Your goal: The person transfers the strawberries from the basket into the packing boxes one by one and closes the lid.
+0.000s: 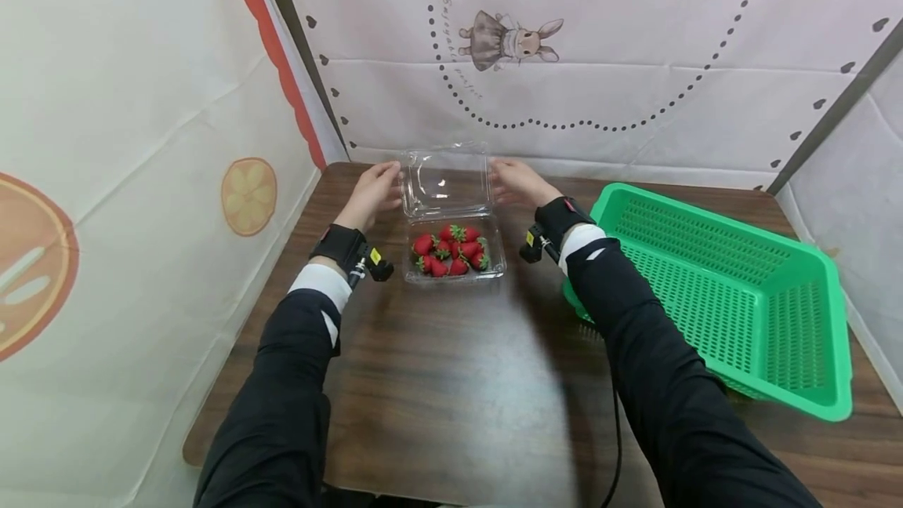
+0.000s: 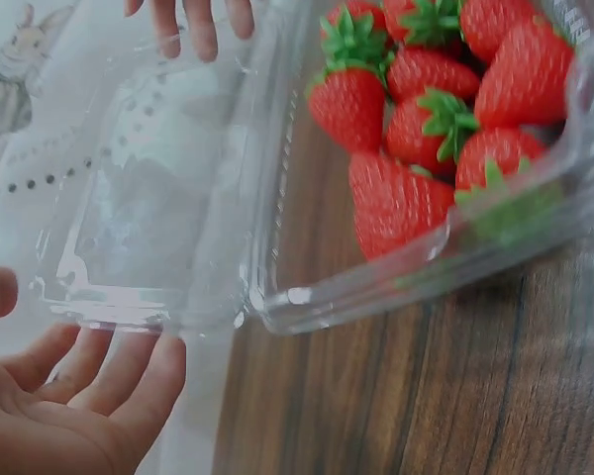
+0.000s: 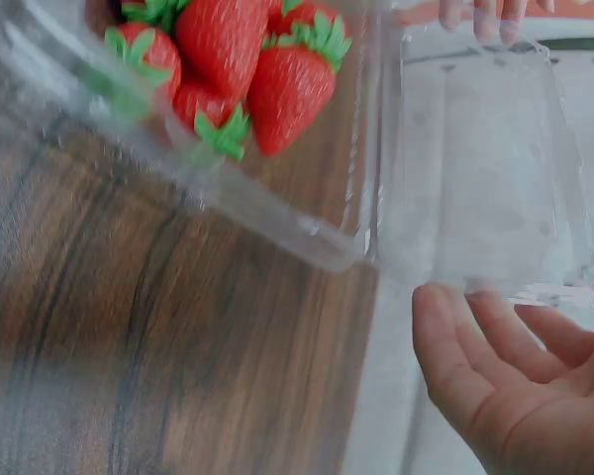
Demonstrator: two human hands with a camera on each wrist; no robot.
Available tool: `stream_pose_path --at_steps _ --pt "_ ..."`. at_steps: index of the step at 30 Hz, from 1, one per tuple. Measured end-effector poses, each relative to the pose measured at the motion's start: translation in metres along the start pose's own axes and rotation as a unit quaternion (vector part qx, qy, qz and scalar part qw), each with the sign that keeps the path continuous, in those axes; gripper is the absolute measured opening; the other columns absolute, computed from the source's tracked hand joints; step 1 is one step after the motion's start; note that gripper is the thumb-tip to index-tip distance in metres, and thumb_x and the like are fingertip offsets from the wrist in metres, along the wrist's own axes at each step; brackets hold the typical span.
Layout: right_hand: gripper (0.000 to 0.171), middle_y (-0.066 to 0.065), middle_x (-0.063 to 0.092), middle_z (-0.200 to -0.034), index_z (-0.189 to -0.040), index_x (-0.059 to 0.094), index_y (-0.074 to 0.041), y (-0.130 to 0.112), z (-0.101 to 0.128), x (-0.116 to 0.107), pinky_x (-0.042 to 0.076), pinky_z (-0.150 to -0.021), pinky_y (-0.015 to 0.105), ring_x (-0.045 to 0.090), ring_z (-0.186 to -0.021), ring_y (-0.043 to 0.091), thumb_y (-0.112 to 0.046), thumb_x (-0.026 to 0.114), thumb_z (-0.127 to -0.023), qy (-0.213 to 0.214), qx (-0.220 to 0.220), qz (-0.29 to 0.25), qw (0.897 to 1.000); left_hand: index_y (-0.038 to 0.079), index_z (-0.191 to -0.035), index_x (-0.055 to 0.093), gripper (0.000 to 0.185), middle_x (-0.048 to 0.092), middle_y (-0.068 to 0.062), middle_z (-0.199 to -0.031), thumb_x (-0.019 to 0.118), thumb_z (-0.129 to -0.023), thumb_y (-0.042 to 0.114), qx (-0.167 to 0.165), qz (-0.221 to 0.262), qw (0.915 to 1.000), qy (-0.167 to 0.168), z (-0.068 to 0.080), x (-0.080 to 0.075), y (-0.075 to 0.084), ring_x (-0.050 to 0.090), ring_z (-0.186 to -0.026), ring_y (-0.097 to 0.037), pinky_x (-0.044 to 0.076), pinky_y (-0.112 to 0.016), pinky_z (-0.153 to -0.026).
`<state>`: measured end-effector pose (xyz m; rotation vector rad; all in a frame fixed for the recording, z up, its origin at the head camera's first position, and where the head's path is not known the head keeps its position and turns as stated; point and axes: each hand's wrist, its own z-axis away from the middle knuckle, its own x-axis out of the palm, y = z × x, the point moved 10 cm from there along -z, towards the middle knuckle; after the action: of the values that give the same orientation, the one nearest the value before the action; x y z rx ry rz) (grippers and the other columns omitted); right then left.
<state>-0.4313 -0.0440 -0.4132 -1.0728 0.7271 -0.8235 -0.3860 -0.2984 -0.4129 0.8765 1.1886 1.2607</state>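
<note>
The dark wood worktop (image 1: 451, 382) carries everything, walled in by printed cloth backdrops (image 1: 600, 100) at 12, 9 and 3 o'clock. The largest thing on it is a green perforated basket (image 1: 719, 296) at 3 o'clock of the hands, tilted, just beside the right forearm.

At the far middle, toward 12 o'clock, sits a clear plastic clamshell box (image 1: 455, 261), its tray holding a heap of red strawberries (image 1: 451, 249). Its hinged lid (image 1: 444, 183) stands raised behind the tray, long edge running 9 to 3 o'clock.

The lid lies between the two hands. The left hand (image 1: 372, 194) is at the lid's 9 o'clock edge and the right hand (image 1: 518, 183) at its 3 o'clock edge, about equally near. The left wrist view shows the left fingers (image 2: 119, 371) straight and relaxed under the lid's rim, barely touching or just short of it; I cannot tell which. The right fingers (image 3: 475, 366) are likewise extended and loose beside the rim, grasping nothing.

Nothing stands between either hand and the lid; the basket stays off to 3 o'clock.
</note>
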Motion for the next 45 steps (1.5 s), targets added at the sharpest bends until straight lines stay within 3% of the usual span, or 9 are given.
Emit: stream_pose_path --at_steps 9,12,25,28,33,37,41,45 --pt "0.06 0.02 0.032 -0.16 -0.157 0.032 -0.005 -0.003 0.028 0.005 0.033 -0.114 0.053 0.032 -0.145 0.04 -0.042 0.024 -0.111 0.002 -0.017 -0.059 0.998 0.009 -0.154 0.039 0.064 0.043 -0.013 -0.155 0.031 -0.107 0.052 0.023 0.014 0.9995 -0.017 0.026 0.005 0.009 0.048 -0.137 -0.031 0.041 -0.044 -0.11" --pt "0.059 0.018 0.032 -0.16 -0.156 0.034 -0.005 -0.004 0.037 0.008 0.034 -0.115 0.05 0.031 -0.147 0.037 -0.041 0.024 -0.111 0.007 -0.02 -0.056 0.998 0.01 -0.154 0.039 0.064 0.042 -0.013 -0.155 0.029 -0.108 0.052 0.031 0.018 0.9991 -0.024 0.036 0.006 0.011 0.045 -0.139 -0.031 0.037 -0.046 -0.113" --pt "0.055 0.016 0.033 -0.161 -0.156 0.032 -0.002 0.01 0.065 0.018 0.032 -0.117 0.045 0.031 -0.148 0.031 -0.034 0.035 -0.111 0.006 -0.022 -0.064 0.998 0.006 -0.151 0.042 0.059 0.04 -0.014 -0.156 0.041 -0.108 0.045 0.02 0.037 0.9981 -0.044 0.071 0.012 -0.003 0.035 -0.146 -0.028 0.028 -0.045 -0.119" --pt "0.05 0.014 0.034 -0.161 -0.155 0.037 -0.004 0.015 0.072 0.02 0.032 -0.117 0.045 0.03 -0.148 0.027 -0.029 0.036 -0.112 -0.001 -0.028 -0.04 0.999 0.006 -0.151 0.043 0.055 0.039 -0.013 -0.157 0.045 -0.108 0.04 0.016 0.043 0.9976 -0.053 0.079 0.014 -0.009 0.034 -0.146 -0.027 0.026 -0.042 -0.119" --pt "0.047 0.012 0.034 -0.161 -0.155 0.038 -0.006 0.025 0.084 0.026 0.031 -0.117 0.044 0.029 -0.149 0.026 -0.022 0.037 -0.111 -0.001 -0.034 0.035 0.999 0.009 -0.149 0.047 0.049 0.043 -0.011 -0.155 0.05 -0.107 0.034 0.013 0.0 0.9985 -0.053 0.091 0.018 -0.024 0.039 -0.144 -0.027 0.03 -0.044 -0.118" --pt "0.049 0.014 0.032 -0.162 -0.157 0.034 -0.006 0.03 0.093 0.037 0.028 -0.118 0.045 0.028 -0.149 0.028 -0.013 0.034 -0.109 -0.013 -0.05 0.118 0.992 0.009 -0.148 0.049 0.044 0.047 -0.012 -0.152 0.051 -0.107 0.026 0.046 -0.065 0.9961 -0.038 0.094 0.02 -0.035 0.042 -0.14 -0.029 0.034 -0.047 -0.115" --pt "0.063 0.013 0.026 -0.164 -0.159 0.027 -0.006 0.039 0.102 0.049 0.028 -0.116 0.042 0.023 -0.15 0.029 0.0 0.036 -0.097 -0.017 -0.052 0.196 0.979 0.006 -0.148 0.049 0.042 0.046 -0.013 -0.153 0.051 -0.106 0.012 0.095 -0.118 0.9883 -0.017 0.097 0.021 -0.043 0.042 -0.142 -0.029 0.036 -0.044 -0.114" --pt "0.074 0.014 0.024 -0.164 -0.16 0.024 -0.006 0.051 0.108 0.054 0.034 -0.099 0.038 0.027 -0.148 0.029 0.007 0.038 -0.088 0.008 -0.054 0.201 0.978 0.005 -0.15 0.046 0.046 0.044 -0.014 -0.154 0.051 -0.104 0.004 0.112 -0.133 0.9848 -0.003 0.1 0.025 -0.05 0.043 -0.141 -0.03 0.039 -0.042 -0.112"
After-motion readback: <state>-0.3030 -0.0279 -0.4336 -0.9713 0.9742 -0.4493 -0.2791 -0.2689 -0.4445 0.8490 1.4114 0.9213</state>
